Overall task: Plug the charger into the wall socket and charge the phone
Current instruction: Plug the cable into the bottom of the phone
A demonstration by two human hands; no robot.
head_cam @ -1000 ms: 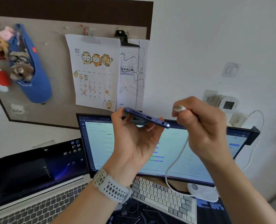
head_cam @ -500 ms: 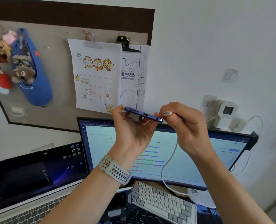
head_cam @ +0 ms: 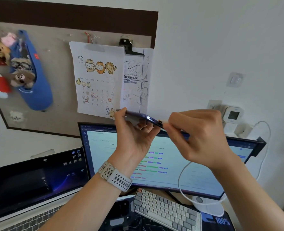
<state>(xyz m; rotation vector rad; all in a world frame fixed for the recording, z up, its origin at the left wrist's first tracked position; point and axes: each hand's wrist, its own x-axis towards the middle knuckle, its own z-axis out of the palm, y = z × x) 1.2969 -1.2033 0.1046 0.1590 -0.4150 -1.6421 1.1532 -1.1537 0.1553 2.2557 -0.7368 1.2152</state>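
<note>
Hands, two of them, meet above the desk in front of the monitor (head_cam: 171,164). The left hand (head_cam: 134,139), with a pale perforated watch band (head_cam: 116,178) on its wrist, has its grip closed on a thin purple phone (head_cam: 143,116), held edge-on and nearly level with its port end pointing right. The right hand (head_cam: 199,135) pinches the plug of a white cable (head_cam: 182,174) right at that end; whether the plug is seated I cannot tell. The cable loops down in one soft curve before the monitor. Far right on the wall sit one white charger (head_cam: 242,130) in a socket and one small square display (head_cam: 233,115). Two screens glow: the monitor and one laptop (head_cam: 34,180) on the left. One keyboard (head_cam: 164,209) with grey and white caps lies near. A blue fabric pouch (head_cam: 33,77) on the pinboard holds plush toys. Two paper sheets hang there, one a calendar (head_cam: 96,80).
</note>
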